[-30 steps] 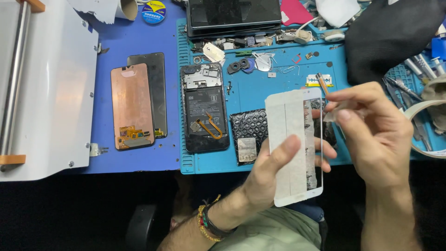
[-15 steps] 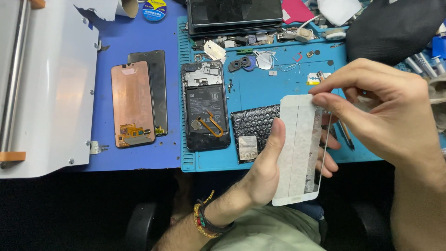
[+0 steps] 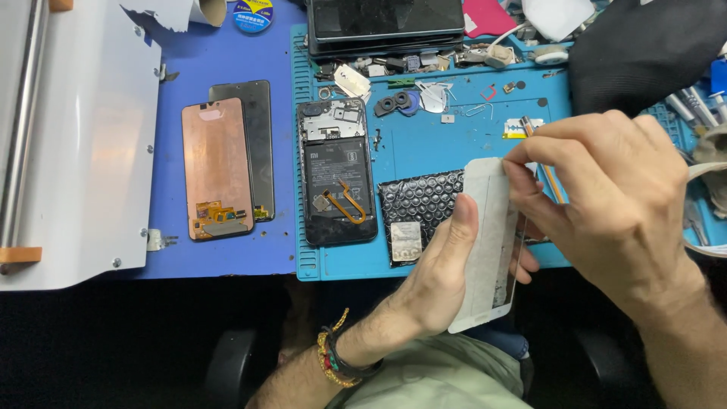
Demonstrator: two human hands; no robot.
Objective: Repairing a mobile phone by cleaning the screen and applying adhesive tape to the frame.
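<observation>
An opened black phone body (image 3: 337,182) lies on the blue work mat (image 3: 424,136). Right of it, the left hand (image 3: 439,284) fingers grip a white rectangular screen panel (image 3: 485,242); the right hand (image 3: 613,197) fingers pinch its top edge.

My single head camera looked steeply down, close over my hands, at the blue rubber repair mat (image 3: 424,144).

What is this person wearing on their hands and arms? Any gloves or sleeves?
No gloves or sleeves: both the left hand and the right hand are bare, forearms uncovered. The left wrist carries a stack of bracelets: braided cords in yellow, red and green, plus a dark band. The right wrist shows nothing worn.
</observation>
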